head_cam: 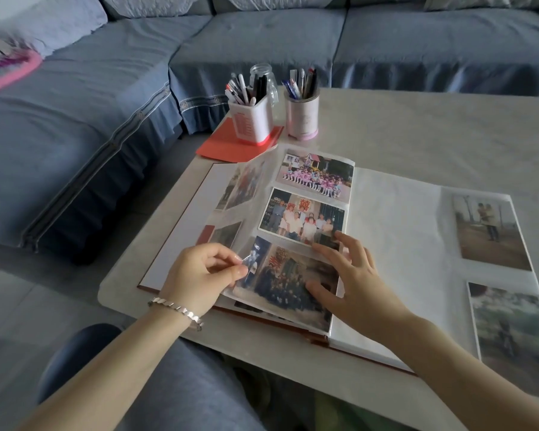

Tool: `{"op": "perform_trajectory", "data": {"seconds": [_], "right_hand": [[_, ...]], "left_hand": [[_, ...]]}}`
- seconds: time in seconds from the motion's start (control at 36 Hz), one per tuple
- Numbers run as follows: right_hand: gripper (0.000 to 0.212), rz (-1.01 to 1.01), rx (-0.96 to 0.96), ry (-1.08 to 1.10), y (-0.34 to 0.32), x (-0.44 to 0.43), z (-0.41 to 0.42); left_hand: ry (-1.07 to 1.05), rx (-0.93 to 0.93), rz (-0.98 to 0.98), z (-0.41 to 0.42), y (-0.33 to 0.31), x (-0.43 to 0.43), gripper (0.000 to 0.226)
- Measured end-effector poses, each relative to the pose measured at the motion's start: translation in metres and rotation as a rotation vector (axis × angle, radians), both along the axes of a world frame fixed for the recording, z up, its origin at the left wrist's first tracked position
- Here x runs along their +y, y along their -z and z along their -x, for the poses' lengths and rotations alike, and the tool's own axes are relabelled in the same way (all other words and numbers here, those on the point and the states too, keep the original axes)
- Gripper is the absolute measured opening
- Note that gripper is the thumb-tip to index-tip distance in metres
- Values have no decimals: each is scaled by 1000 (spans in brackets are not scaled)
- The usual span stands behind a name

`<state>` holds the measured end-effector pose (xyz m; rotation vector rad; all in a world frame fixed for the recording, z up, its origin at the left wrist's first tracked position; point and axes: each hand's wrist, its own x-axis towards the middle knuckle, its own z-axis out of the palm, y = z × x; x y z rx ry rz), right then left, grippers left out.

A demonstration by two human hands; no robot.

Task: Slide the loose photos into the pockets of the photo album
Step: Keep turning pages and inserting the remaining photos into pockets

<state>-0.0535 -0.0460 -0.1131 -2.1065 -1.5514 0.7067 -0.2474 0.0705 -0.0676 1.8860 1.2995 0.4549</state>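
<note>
Mid-task. The photo album (181,244) lies open on the table (417,135). The lifted plastic page at the album's centre has three pockets. The top photo (315,175) and middle photo (302,217) sit fully inside. The bottom photo (283,284) looks nearly seated, with its pocket edge on the album's left side held up.

The left hand (199,272) pinches the clear sleeve edge (246,258) between thumb and forefinger. The right hand (352,284) lies flat on the bottom photo with fingers straight and spread, pressing and gripping nothing.

Probably left to do: the upper side photo (489,231) and lower side photo (511,325) on the album's right page. I cannot tell if they are loose or pocketed.

The sleeve is thin, glossy, floppy and semi-clear, and it bows upward. The prints are flat, faded rectangles. The album's right page is white and matte. Its cover is rigid with a red-brown edge.

Behind the album are two pen cups (252,122), a glass jar (263,73) and a red sheet (227,144).
</note>
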Motion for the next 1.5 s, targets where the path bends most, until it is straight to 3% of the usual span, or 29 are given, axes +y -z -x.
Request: {"op": "perform_trajectory", "data": {"seconds": [0.22,0.53,0.78,1.0,1.17,1.36,1.5], "right_hand": [[59,10,-13,-11,1,0,-1],[61,1,3,-7,2,-1,-1],[62,6,-16,-8,4,-1,-1],[62,12,-21,-18,4,-2,-1],[65,29,-33,-27,3,1,-4],[64,42,-48,-50,-1,-3,-8],[56,20,-40,-98,-1,-12,-19]], "left_hand": [[-72,-74,66,-4,5,3,16],[-47,-119,-157,0,13,-5,25],[-24,-198,-114,2,16,-3,25],[-60,-145,-86,2,18,-3,23],[-98,37,192,-9,22,7,40],[229,593,-289,-28,25,-1,62],[516,660,-418,-35,25,-11,83]]}}
